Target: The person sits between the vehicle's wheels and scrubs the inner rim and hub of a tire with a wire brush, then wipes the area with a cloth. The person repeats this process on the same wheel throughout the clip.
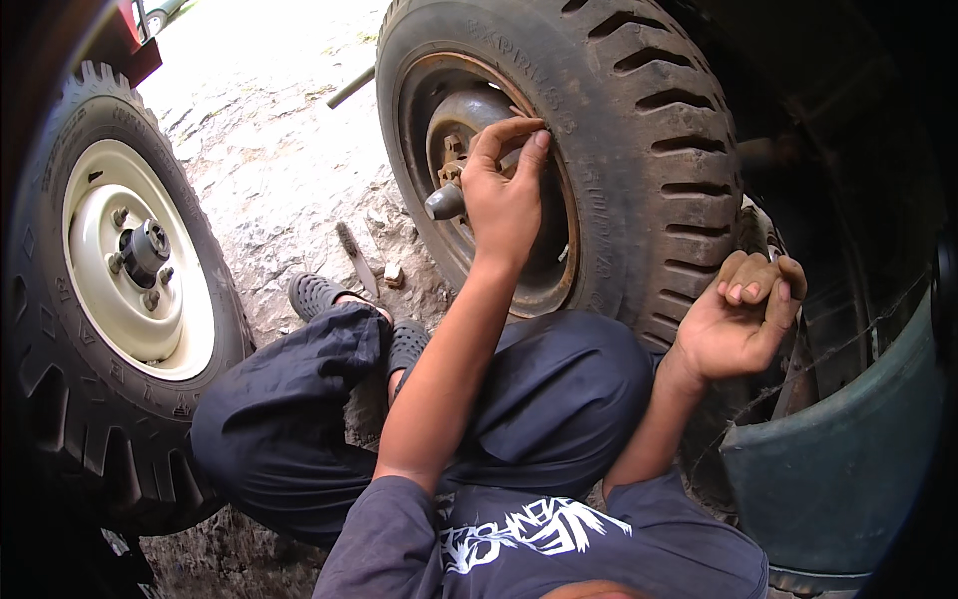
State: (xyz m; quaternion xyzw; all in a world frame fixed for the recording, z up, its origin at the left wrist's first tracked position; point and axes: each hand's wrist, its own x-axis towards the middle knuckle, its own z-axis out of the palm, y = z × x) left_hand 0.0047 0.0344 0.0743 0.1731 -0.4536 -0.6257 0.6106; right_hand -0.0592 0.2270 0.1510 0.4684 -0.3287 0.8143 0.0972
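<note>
Rough stony ground lies under a squatting person beside a worn tyre [639, 150] on a rusty wheel [479, 150]. Left hand [504, 195] is at the hub [446, 200], thumb and forefinger pinched together at the rim; what they grip is hidden. Right hand [743, 314] rests curled against the tread. It looks like finger-work at the studs, which needs a firm pinch and a steadied tyre.

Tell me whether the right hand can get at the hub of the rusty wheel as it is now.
Probably not without shifting. The right hand is curled against the outer tread of the big tyre, whose bulk lies between it and the hub, and the left hand already sits over the hub.
</note>
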